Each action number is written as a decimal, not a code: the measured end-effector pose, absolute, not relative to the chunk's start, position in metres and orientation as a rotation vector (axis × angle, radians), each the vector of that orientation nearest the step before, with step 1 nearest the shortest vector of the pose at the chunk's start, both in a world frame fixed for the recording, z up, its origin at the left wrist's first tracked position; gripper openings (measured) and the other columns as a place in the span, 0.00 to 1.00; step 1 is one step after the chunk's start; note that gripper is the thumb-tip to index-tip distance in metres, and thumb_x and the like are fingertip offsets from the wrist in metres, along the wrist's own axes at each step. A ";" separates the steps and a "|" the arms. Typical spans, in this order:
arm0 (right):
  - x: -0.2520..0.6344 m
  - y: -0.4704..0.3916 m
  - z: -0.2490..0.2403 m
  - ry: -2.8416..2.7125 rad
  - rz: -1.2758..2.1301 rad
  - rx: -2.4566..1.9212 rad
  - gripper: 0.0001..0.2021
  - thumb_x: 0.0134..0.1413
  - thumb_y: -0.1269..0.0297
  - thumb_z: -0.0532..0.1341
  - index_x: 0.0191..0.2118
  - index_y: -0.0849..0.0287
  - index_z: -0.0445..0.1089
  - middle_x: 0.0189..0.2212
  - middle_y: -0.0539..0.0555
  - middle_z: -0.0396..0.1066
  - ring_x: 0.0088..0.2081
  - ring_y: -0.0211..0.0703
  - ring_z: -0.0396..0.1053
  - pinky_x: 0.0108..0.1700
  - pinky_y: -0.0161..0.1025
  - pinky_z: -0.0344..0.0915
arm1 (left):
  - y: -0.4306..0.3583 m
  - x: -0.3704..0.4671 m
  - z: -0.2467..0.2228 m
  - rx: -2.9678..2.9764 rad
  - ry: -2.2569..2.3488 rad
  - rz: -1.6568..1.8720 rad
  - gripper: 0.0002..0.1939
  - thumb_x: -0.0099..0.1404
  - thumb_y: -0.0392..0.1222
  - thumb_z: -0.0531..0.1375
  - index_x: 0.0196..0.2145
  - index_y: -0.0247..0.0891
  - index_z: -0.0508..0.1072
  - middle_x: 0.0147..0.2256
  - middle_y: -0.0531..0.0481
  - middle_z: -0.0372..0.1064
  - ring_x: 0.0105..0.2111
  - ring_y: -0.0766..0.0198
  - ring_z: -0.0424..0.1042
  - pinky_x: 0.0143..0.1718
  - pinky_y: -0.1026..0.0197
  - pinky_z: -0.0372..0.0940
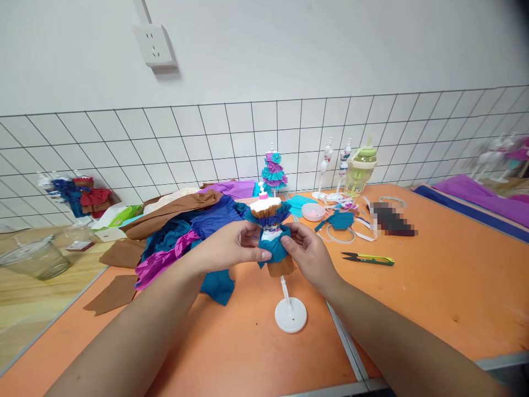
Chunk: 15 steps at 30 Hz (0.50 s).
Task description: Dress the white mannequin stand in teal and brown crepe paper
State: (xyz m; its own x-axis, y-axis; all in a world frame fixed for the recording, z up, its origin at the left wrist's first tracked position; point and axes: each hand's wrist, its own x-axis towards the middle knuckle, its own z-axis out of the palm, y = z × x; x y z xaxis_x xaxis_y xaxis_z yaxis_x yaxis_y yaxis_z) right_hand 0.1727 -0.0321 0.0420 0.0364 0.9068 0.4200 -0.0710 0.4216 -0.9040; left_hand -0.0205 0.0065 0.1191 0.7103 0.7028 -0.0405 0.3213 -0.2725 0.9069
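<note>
The pink bowl (313,212) stands near the wall (231,129); its contents are too small to tell. The bottle (361,171) is see-through, yellow-green inside. At far left is a glass bowl (37,259), contents unclear.

The mannequin (273,220) is between the 2 hands, above the orange table (231,353). Its neck points up and toward the wall; its long axis slants slightly left from the round base (290,315).

The left hand (242,242) is nearly closed, thumb pressing teal paper (276,252) at the mannequin's waist. The right hand (309,251), fingers curled, pinches the paper's other side.
</note>
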 end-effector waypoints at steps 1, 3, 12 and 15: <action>0.173 -0.032 0.042 -1.315 0.901 -0.837 0.17 0.54 0.50 0.63 0.45 0.54 0.69 0.41 0.54 0.74 0.43 0.46 0.73 0.47 0.44 0.70 | 0.005 -0.019 0.119 1.886 0.812 0.468 0.22 0.55 0.46 0.68 0.45 0.35 0.74 0.39 0.44 0.75 0.42 0.52 0.74 0.45 0.51 0.70; 0.173 -0.033 0.041 -1.334 0.897 -0.829 0.17 0.53 0.51 0.63 0.46 0.53 0.68 0.41 0.53 0.74 0.43 0.46 0.73 0.47 0.44 0.70 | 0.001 -0.016 0.120 1.901 0.825 0.514 0.19 0.56 0.46 0.67 0.43 0.34 0.74 0.38 0.44 0.76 0.41 0.52 0.75 0.46 0.50 0.70; 0.174 -0.038 0.043 -1.404 0.845 -0.837 0.18 0.53 0.54 0.64 0.48 0.52 0.66 0.46 0.55 0.72 0.44 0.46 0.72 0.48 0.46 0.70 | -0.007 -0.019 0.131 1.928 0.811 0.545 0.11 0.57 0.40 0.64 0.40 0.38 0.76 0.33 0.51 0.76 0.37 0.60 0.75 0.40 0.59 0.70; 0.174 -0.040 0.044 -1.410 0.903 -0.789 0.20 0.53 0.55 0.65 0.50 0.52 0.64 0.48 0.55 0.70 0.46 0.47 0.71 0.48 0.47 0.70 | -0.010 -0.015 0.129 1.961 0.851 0.605 0.13 0.57 0.41 0.64 0.41 0.38 0.75 0.36 0.49 0.76 0.38 0.59 0.75 0.40 0.60 0.70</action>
State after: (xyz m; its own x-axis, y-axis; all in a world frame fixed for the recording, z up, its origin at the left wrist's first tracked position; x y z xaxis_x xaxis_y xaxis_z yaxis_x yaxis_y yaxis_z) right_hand 0.1739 -0.0400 0.0439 -0.0445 0.8835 0.4663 -0.0544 0.4639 -0.8842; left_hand -0.0154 -0.0103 0.1293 0.6452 0.7596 0.0817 0.3261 -0.3706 0.8697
